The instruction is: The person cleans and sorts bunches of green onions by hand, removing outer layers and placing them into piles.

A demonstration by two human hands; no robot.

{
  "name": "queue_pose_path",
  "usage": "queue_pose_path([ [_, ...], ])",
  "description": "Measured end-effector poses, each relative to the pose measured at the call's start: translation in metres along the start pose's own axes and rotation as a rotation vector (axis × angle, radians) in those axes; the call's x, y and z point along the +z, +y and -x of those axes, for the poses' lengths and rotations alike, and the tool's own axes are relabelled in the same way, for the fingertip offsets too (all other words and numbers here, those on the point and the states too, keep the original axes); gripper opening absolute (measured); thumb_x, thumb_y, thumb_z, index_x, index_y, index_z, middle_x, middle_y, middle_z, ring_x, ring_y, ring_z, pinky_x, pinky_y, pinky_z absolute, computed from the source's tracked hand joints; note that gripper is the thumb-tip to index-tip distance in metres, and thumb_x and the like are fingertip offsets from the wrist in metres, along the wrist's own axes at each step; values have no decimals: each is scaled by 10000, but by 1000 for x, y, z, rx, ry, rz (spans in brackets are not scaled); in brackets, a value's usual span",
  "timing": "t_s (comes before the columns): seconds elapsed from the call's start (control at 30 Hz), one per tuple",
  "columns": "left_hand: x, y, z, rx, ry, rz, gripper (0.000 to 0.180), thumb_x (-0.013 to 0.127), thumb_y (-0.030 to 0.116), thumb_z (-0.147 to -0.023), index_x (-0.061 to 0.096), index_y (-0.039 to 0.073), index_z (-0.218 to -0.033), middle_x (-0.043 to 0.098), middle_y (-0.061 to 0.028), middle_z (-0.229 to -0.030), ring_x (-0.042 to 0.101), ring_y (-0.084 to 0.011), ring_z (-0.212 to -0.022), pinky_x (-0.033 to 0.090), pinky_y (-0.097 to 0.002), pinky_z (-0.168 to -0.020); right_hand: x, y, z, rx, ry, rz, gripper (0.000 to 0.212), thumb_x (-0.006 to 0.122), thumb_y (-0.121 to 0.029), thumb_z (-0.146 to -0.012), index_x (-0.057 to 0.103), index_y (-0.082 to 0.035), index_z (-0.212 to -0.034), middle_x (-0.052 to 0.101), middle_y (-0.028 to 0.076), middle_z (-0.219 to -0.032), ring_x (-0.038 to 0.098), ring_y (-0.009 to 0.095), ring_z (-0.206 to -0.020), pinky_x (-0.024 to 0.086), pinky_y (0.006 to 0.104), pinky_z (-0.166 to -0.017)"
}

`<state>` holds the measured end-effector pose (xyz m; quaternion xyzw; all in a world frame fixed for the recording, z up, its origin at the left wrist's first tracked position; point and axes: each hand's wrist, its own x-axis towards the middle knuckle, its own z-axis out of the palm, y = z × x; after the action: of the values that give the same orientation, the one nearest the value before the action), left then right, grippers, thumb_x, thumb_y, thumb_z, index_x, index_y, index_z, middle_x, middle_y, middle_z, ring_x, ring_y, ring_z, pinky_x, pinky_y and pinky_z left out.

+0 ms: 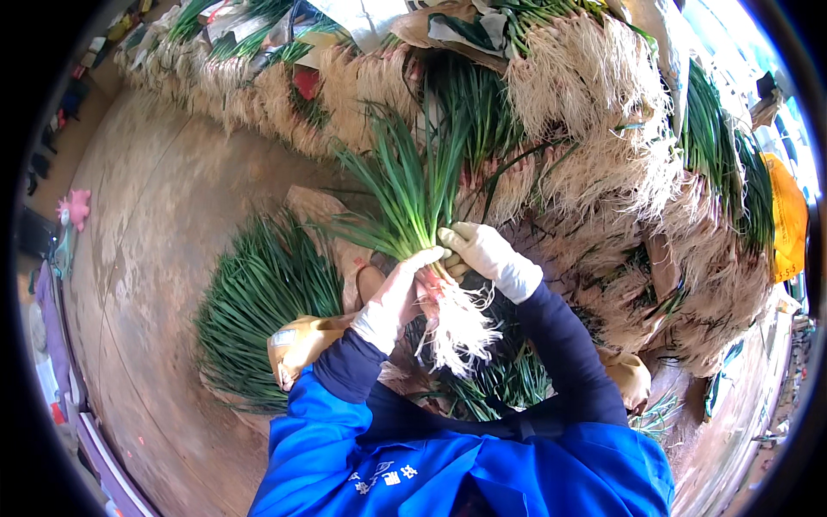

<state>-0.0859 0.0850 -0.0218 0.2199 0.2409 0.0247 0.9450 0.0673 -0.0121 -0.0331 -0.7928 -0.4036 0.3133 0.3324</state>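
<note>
A bunch of green garlic (pixel 415 194) is held up in front of me, its long flat leaves fanning away and its pinkish bases and pale stringy roots hanging toward me. My left hand (pixel 394 297), in a whitish glove, is closed round the lower stems just above the pink bases. On the opposite side of the stems, my right hand (pixel 493 258), gloved too, grips the bunch with bent fingers. The two hands nearly meet at the stems. More green leaves (pixel 504 383) lie below the roots, close to my body.
At my left stands a dense heap of green leaves (pixel 263 302). Large root-out stacks of green garlic (pixel 594 95) rise ahead and to the right. A yellow bag (pixel 784 220) is at the far right. On the concrete floor (pixel 146 284) at the far left sits a pink toy (pixel 76 209).
</note>
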Motion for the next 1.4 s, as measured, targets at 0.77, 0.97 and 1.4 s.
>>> queue_pose_path([
  [0.77, -19, -14, -5, -117, -188, 249, 192, 555, 204, -885, 572, 16, -851, 581, -89, -739, 567, -216, -661, 488, -347, -614, 36, 30, 26, 227, 404, -929, 292, 486, -266, -962, 568, -25, -818, 536, 15, -594, 455, 105, -432, 403, 240, -428],
  [0.97, -18, -10, -7, -203, -344, 321, 194, 565, 211, -878, 555, 26, -822, 559, -83, -718, 545, -215, -655, 472, -346, -641, 13, 115, 10, 104, 576, 579, 267, 498, -274, -912, 595, -28, -947, 652, 125, -768, 646, 275, -664, 514, 386, -590],
  [1.4, -5, -13, 1, -235, -432, 320, 270, 505, 319, -911, 502, 68, -812, 474, -31, -628, 499, -178, -569, 451, -327, -582, 41, 22, -8, 155, 233, -724, 287, 522, -268, -930, 619, 1, -949, 603, 90, -726, 568, 204, -603, 461, 334, -577],
])
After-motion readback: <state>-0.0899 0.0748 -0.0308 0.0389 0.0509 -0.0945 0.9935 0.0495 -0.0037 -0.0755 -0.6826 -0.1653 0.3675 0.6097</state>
